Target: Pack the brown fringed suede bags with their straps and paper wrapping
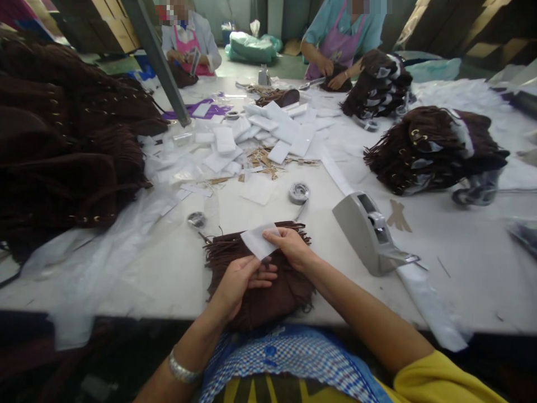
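Note:
A dark brown fringed bag [264, 291] lies flat at the table's near edge, right in front of me. Over its upper part I hold a small white sheet [257, 239], thin like foam or paper. My right hand [289, 243] pinches its right side between thumb and fingers. At the sheet's lower corner, my left hand [245, 277] has thumb and forefinger closed on it, while the other fingers stretch over the bag. Two wrapped, coiled strap ends [299, 193] [196, 220] rest beyond the bag and to its left.
A grey tape dispenser [369, 232] stands right of my hands. Brown bags are heaped at left [62, 140] and stacked at right [438, 148]. White sheets [272, 126] pile up mid-table, near a metal post [157, 61]. Two co-workers [191, 42] [342, 42] handle bags across the table.

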`<state>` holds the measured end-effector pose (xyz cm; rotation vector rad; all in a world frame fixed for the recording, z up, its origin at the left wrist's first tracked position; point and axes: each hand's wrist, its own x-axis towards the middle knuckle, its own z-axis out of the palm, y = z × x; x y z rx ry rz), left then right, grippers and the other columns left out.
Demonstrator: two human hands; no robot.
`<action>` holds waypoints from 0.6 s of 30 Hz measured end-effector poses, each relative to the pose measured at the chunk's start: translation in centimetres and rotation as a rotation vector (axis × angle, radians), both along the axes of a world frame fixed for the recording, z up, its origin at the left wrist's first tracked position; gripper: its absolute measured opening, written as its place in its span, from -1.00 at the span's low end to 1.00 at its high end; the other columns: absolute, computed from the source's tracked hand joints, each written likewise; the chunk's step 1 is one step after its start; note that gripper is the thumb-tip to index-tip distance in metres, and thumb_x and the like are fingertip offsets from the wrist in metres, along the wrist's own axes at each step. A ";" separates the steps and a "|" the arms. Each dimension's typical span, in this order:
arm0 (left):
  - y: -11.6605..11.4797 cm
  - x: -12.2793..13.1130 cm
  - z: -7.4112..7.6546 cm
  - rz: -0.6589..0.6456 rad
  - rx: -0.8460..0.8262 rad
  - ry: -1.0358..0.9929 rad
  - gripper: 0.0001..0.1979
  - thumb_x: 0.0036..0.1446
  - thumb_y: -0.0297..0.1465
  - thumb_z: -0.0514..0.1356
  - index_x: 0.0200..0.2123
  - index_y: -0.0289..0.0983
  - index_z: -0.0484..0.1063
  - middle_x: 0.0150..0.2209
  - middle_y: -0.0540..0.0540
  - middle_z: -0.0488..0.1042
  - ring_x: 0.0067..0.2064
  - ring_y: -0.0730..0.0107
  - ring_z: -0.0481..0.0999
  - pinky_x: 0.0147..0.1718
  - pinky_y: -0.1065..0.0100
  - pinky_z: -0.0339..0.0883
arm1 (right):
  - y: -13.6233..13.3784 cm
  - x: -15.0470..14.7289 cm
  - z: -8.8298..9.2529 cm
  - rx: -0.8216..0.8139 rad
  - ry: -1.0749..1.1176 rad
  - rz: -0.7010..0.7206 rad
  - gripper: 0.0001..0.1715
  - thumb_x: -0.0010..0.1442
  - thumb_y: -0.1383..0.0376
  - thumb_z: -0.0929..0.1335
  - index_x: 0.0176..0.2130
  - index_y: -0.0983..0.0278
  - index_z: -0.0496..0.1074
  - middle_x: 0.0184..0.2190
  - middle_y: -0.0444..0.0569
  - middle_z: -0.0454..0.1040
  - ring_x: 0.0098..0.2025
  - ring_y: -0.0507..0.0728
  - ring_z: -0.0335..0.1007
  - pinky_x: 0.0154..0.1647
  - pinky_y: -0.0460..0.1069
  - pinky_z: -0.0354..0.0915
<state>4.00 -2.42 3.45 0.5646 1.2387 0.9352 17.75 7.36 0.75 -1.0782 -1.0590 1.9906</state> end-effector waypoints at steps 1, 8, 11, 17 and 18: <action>0.0 0.0 0.1 0.010 -0.004 -0.017 -0.63 0.23 -0.22 0.19 -0.12 -0.45 0.49 -0.18 -0.35 0.59 -0.24 0.20 0.64 -0.31 0.38 0.53 | -0.1 -0.1 0.0 0.003 0.001 -0.023 -0.51 -0.13 0.00 0.56 -0.39 0.35 0.55 -0.48 -0.08 0.53 -0.46 0.03 0.33 -0.38 -0.08 0.21; -0.3 -0.4 0.0 0.038 0.034 -0.042 -0.70 0.21 -0.21 0.24 -0.22 -0.38 0.48 -0.29 -0.16 0.52 -0.30 0.36 0.57 -0.36 0.42 0.53 | 0.2 1.5 1.3 0.007 -0.041 0.052 -0.54 -0.03 0.01 0.52 -0.30 0.33 0.53 -0.42 -0.07 0.54 -0.43 0.05 0.37 -0.39 -0.08 0.27; -0.5 -0.9 0.3 0.055 0.020 -0.056 -0.72 0.23 -0.24 0.22 -0.19 -0.37 0.48 -0.33 -0.12 0.48 -0.35 0.41 0.53 -0.42 0.45 0.52 | -0.5 3.9 2.7 0.149 -0.183 -0.028 -0.54 0.07 -0.02 0.46 -0.26 0.32 0.52 -0.40 -0.07 0.53 -0.42 0.07 0.37 -0.43 -0.08 0.26; 0.0 -1.4 2.2 0.066 -0.092 -0.214 -0.77 0.30 -0.34 0.16 -0.23 -0.41 0.49 -0.39 -0.11 0.48 -0.53 0.56 0.44 -0.60 0.57 0.43 | -3.9 6.1 4.6 0.432 -0.555 0.089 -0.64 0.19 0.07 0.36 -0.34 0.32 0.54 -0.45 -0.07 0.53 -0.43 0.11 0.37 -0.44 -0.07 0.20; 0.2 -1.3 2.7 0.097 -0.131 -0.238 -0.77 0.31 -0.35 0.15 -0.23 -0.42 0.50 -0.38 -0.13 0.49 -0.54 0.58 0.44 -0.61 0.58 0.43 | -4.3 5.7 4.4 0.453 -0.582 0.105 -0.68 0.19 0.11 0.35 -0.36 0.31 0.53 -0.47 -0.07 0.52 -0.45 0.10 0.36 -0.47 -0.07 0.17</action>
